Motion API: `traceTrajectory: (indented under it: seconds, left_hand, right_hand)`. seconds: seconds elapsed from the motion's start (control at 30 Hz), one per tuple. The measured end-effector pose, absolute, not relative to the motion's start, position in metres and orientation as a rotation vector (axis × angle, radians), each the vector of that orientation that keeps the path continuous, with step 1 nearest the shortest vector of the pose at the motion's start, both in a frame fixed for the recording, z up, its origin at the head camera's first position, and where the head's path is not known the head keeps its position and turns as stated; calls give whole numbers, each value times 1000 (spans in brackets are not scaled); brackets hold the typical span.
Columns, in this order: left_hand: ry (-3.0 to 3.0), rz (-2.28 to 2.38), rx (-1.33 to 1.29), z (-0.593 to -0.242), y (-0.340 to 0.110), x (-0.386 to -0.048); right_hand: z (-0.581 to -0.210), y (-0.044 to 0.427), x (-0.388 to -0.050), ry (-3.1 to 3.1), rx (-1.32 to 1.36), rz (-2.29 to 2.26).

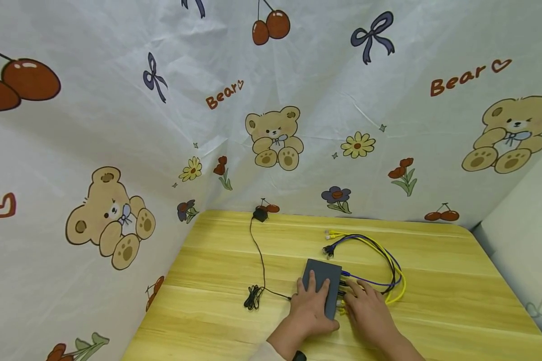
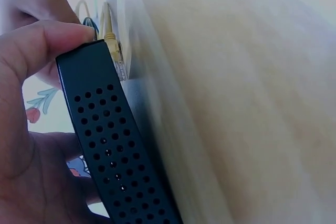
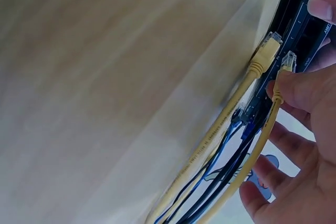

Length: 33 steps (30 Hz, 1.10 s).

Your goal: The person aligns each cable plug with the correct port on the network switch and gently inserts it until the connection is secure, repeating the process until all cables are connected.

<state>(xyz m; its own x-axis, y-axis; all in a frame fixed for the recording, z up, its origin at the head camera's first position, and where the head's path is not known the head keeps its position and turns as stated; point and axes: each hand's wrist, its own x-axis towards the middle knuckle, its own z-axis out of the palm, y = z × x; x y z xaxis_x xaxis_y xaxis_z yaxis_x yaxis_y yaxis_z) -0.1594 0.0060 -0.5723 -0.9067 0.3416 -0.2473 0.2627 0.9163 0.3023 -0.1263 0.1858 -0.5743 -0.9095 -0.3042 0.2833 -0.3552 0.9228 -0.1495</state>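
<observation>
A dark grey network switch point(image 1: 332, 277) lies on the table, with cables along its right side. My left hand point(image 1: 310, 306) holds it from above, fingers spread over its top; the left wrist view shows the thumb point(image 2: 73, 36) on its corner, beside a perforated end point(image 2: 113, 145). Between thumb and fingers, my right hand point(image 3: 315, 108) pinches a yellow network cable point(image 3: 276, 95), its clear plug point(image 3: 289, 60) right at the row of ports. Another yellow plug point(image 3: 268, 53) lies beside the switch, below that row. Blue and black cables point(image 3: 223, 169) run to the other ports.
The far cable ends point(image 1: 328, 250) loop behind the switch on the wooden table point(image 1: 456, 286). A black power adapter point(image 1: 260, 214) sits at the back edge; its bundled cord point(image 1: 253, 297) leads to the switch's left side. A bear-printed curtain point(image 1: 162, 125) stands behind and left.
</observation>
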Motion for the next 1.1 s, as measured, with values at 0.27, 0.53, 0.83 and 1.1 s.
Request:
traceTrajectory:
  seconds: [0.27, 0.53, 0.83, 1.1]
  left_hand:
    - [2807, 385, 433, -573, 6, -160]
    - [2836, 376, 453, -572, 6, -159]
    - [2830, 377, 431, -573, 9, -158]
    - [2847, 375, 435, -574, 12, -157]
  right_hand:
    - [-576, 188, -124, -2796, 573, 312]
    - [-576, 187, -122, -2752, 606, 344]
    - [-575, 187, -119, -2730, 613, 321]
    - [-574, 184, -119, -2797, 502, 286]
